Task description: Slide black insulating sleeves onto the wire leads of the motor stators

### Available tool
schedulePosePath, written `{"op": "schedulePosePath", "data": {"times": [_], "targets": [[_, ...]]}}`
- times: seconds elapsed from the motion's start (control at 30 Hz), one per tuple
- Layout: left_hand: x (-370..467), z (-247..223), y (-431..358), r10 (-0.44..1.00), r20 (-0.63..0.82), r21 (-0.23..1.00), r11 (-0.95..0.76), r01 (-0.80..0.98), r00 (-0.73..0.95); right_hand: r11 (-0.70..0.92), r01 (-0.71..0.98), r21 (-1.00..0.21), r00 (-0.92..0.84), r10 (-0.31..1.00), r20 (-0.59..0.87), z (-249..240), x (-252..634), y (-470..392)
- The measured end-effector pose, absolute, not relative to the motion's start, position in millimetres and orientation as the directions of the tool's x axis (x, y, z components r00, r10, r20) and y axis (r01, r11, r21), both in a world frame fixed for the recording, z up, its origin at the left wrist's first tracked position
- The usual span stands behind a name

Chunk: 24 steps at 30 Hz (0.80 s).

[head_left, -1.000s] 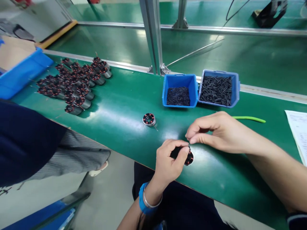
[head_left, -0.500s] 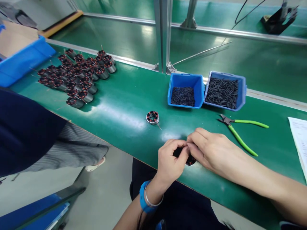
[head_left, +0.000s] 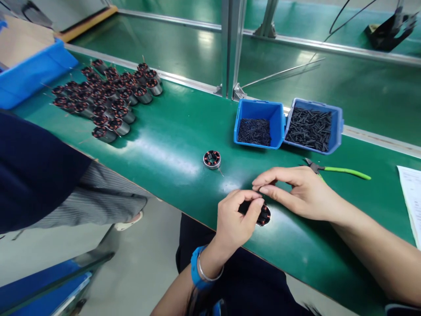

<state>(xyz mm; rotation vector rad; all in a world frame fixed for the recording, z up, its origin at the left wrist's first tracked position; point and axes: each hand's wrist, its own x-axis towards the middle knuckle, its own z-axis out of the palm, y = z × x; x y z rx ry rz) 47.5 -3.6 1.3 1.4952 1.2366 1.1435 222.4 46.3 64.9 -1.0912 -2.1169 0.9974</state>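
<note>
My left hand [head_left: 235,217] is closed in a pinch, thumb and forefinger meeting just above a wound motor stator [head_left: 264,216] with black insulation and copper coils. That stator lies on the green bench, partly covered by the hand. What the left fingertips grip is too small to make out. My right hand [head_left: 301,191] hovers just up and right of the stator, its thumb and fingertips pinched close to the left fingertips. Anything between them is too fine to name. Farther back, a second stator [head_left: 212,159] stands alone with a thin wire lead trailing from it.
A blue bin [head_left: 278,120] holds thin black tube pieces; the paler bin [head_left: 337,127] beside it holds thicker ones. Green-handled cutters [head_left: 345,172] lie behind my right hand. Many stators [head_left: 112,101] crowd the left. Paper [head_left: 409,193] lies right. A person's dark sleeve [head_left: 39,175] shows left.
My right hand has lifted and shifted slightly away from the left fingertips, uncovering more of the stator and covering part of the cutters. My left hand keeps its pinch. The view has shifted slightly.
</note>
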Motion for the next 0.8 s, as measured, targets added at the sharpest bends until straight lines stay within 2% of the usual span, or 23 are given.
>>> {"op": "schedulePosePath", "data": {"times": [0.27,0.4,0.47,0.5,0.57,0.63,0.7,0.73,0.8], "targets": [[47,1,-4,0.990,0.107,0.971,-0.124,0.205,0.094,0.384,0.449,-0.807,-0.534,0.839,0.102,66,221,44],[47,-1,-7,0.996,0.056,0.992,-0.063,0.105,0.075,0.444,0.479,-0.757,-0.592,0.800,0.094,75,225,46],[47,-1,-8,0.995,0.061,0.994,-0.067,0.087,0.073,0.413,0.515,-0.751,-0.542,0.836,0.088,82,235,55],[48,-1,-7,0.994,0.086,0.990,-0.094,0.101,0.074,0.376,0.559,-0.739,-0.453,0.885,0.108,84,242,62],[48,-1,-5,0.984,0.160,0.975,-0.170,0.145,0.075,0.268,0.703,-0.659,-0.192,0.963,0.187,83,262,81],[47,1,-4,0.973,0.214,0.958,-0.225,0.175,0.083,0.160,0.865,-0.477,-0.026,0.961,0.274,75,285,104],[45,2,-5,0.970,0.223,0.948,-0.238,0.210,0.092,0.162,0.949,-0.269,-0.084,0.957,0.279,63,306,124],[43,2,-7,0.972,0.216,0.944,-0.233,0.234,0.097,0.204,0.957,-0.205,-0.147,0.953,0.265,56,313,132],[40,2,-11,0.974,0.200,0.937,-0.221,0.271,0.104,0.279,0.946,-0.165,-0.233,0.939,0.254,44,323,141]]}}
